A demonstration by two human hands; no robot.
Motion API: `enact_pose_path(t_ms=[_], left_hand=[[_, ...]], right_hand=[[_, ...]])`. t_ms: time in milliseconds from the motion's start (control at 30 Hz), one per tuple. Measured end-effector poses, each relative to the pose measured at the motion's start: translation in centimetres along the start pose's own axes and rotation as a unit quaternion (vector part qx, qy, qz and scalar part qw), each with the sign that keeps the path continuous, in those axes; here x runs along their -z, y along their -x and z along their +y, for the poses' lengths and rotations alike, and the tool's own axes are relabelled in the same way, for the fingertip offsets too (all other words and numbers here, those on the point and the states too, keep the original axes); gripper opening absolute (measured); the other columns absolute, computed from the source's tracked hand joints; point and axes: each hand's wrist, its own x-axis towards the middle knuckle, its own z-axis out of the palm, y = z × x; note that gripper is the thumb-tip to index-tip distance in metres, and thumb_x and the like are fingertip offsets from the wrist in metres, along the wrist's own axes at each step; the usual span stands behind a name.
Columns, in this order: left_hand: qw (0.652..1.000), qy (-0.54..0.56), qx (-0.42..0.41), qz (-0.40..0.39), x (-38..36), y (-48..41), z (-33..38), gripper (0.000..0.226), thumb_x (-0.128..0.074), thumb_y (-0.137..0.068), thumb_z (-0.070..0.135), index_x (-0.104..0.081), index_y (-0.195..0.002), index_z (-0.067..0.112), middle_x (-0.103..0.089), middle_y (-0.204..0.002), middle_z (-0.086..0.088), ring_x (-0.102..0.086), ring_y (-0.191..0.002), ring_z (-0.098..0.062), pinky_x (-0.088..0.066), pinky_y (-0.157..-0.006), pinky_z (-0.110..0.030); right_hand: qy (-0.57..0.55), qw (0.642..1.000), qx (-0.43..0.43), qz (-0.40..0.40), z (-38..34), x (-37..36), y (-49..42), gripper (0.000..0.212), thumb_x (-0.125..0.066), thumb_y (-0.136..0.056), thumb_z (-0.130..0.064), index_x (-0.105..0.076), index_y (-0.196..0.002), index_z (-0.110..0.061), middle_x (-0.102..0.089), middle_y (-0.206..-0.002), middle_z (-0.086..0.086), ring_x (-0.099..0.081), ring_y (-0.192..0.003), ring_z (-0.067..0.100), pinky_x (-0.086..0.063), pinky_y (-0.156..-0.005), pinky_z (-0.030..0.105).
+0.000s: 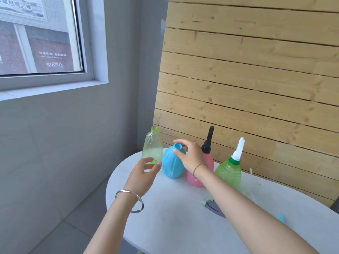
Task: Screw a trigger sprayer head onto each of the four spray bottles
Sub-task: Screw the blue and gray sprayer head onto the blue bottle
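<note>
Tall green bottle (152, 146): I see clear, thin, dented plastic with a threaded open neck; it stands upright at the far left edge of the white table (170, 220), uncapped.
Blue bottle (172, 163): opaque, rounded and ribbed lengthwise, mouth open, just right of the tall green one.
Pink bottle (209, 162): smooth and opaque, carrying a black sprayer head (208, 141); my right forearm covers most of its body.
Ribbed green bottle (229, 171): translucent with ring ridges, topped by a white sprayer head (238, 150) on a green collar, rightmost of the row.
Left hand (142, 174): fingers spread and curled, thumb and forefinger on either side of the tall green bottle's base; I cannot tell whether they touch it. A silver bangle (130, 200) sits on the wrist.
Right hand (190, 155): fingers apart, arched around the blue bottle's neck, not closed on it; a thin cord bracelet (199, 167) circles the wrist.
Loose sprayer head (212, 206): grey with a pale green tip, lying on the table, partly hidden behind my right arm.
Turquoise piece (281, 217): only a sliver shows past the arm; I cannot make out what it is.
Surroundings: slatted knotty pine wall (256, 79) behind the bottles, grey wall and a window (40, 37) to the left.
</note>
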Motion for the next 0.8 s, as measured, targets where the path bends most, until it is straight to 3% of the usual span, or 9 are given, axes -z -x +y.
enact_pose_path(t_ms=[100,200,333,400,500,600,700,800], left_hand=[[1.000,-0.009,-0.002,-0.012,-0.8,0.5,0.2,0.058,-0.066,-0.081,0.043,-0.046,-0.130,0.021,-0.055,-0.122,0.002,-0.057,-0.100,-0.016,-0.046,-0.073,-0.024],[0.997,-0.043,-0.043,-0.053,-2.0,1.4,0.3,0.079,-0.076,-0.069,0.046,-0.040,-0.135,0.023,-0.048,-0.129,0.005,-0.047,-0.109,-0.012,-0.043,-0.087,-0.026],[0.983,-0.070,-0.102,-0.139,-4.3,2.9,0.9,0.105,-0.083,-0.050,0.053,-0.029,-0.137,0.032,-0.047,-0.124,0.013,-0.051,-0.111,-0.008,-0.045,-0.084,-0.022],[0.976,-0.069,-0.132,-0.159,-5.6,3.6,1.2,0.097,-0.085,-0.048,0.050,-0.033,-0.129,0.037,-0.052,-0.117,0.017,-0.056,-0.104,-0.002,-0.053,-0.079,-0.024],[0.968,-0.079,-0.164,-0.173,-7.3,4.4,1.4,0.075,-0.083,-0.048,0.049,-0.041,-0.110,0.045,-0.058,-0.106,0.018,-0.059,-0.094,0.003,-0.055,-0.070,-0.019],[0.964,-0.081,-0.153,-0.203,-8.0,4.6,1.3,0.075,-0.081,-0.045,0.055,-0.043,-0.109,0.043,-0.060,-0.103,0.015,-0.061,-0.090,0.000,-0.053,-0.067,-0.017],[0.963,-0.096,-0.146,-0.207,-8.4,4.9,1.1,0.082,-0.081,-0.044,0.060,-0.044,-0.113,0.038,-0.061,-0.101,0.014,-0.062,-0.089,-0.001,-0.052,-0.065,-0.016],[0.964,-0.102,-0.140,-0.201,-8.8,5.2,0.9,0.084,-0.080,-0.043,0.062,-0.044,-0.114,0.036,-0.061,-0.101,0.015,-0.062,-0.089,-0.001,-0.051,-0.063,-0.016]], right_hand=[[-0.070,0.997,-0.005,0.026,-0.4,1.8,1.7,0.020,-0.072,-0.077,-0.019,-0.070,-0.097,-0.023,-0.070,-0.096,-0.009,-0.063,-0.093,0.007,-0.045,-0.084,0.008],[-0.141,0.988,0.004,0.058,-0.9,4.4,3.6,0.016,-0.077,-0.073,-0.022,-0.071,-0.086,-0.029,-0.072,-0.089,-0.009,-0.065,-0.080,0.004,-0.046,-0.071,0.005],[-0.211,0.973,0.012,0.087,-0.8,8.2,6.9,0.014,-0.079,-0.071,-0.020,-0.071,-0.078,-0.029,-0.072,-0.078,-0.014,-0.065,-0.069,-0.005,-0.048,-0.066,0.006],[-0.223,0.970,0.006,0.096,0.0,10.0,8.3,0.013,-0.079,-0.071,-0.017,-0.072,-0.077,-0.025,-0.072,-0.075,-0.013,-0.063,-0.066,-0.005,-0.047,-0.065,0.005],[-0.210,0.975,-0.014,0.073,2.0,12.7,10.5,0.013,-0.076,-0.073,-0.022,-0.071,-0.085,-0.024,-0.073,-0.087,-0.007,-0.063,-0.073,0.000,-0.048,-0.070,0.009],[-0.191,0.979,-0.049,0.059,5.4,15.3,12.8,0.019,-0.072,-0.076,-0.028,-0.070,-0.094,-0.027,-0.072,-0.101,-0.008,-0.065,-0.090,0.005,-0.050,-0.079,0.012],[-0.038,0.994,-0.102,-0.001,10.2,17.7,15.3,0.032,-0.074,-0.076,-0.029,-0.065,-0.107,-0.032,-0.063,-0.116,-0.013,-0.056,-0.110,0.005,-0.039,-0.096,0.019],[0.078,0.982,-0.126,-0.119,14.1,18.7,17.5,0.050,-0.074,-0.075,-0.036,-0.055,-0.121,-0.040,-0.044,-0.132,-0.015,-0.039,-0.127,0.002,-0.026,-0.101,0.016]])
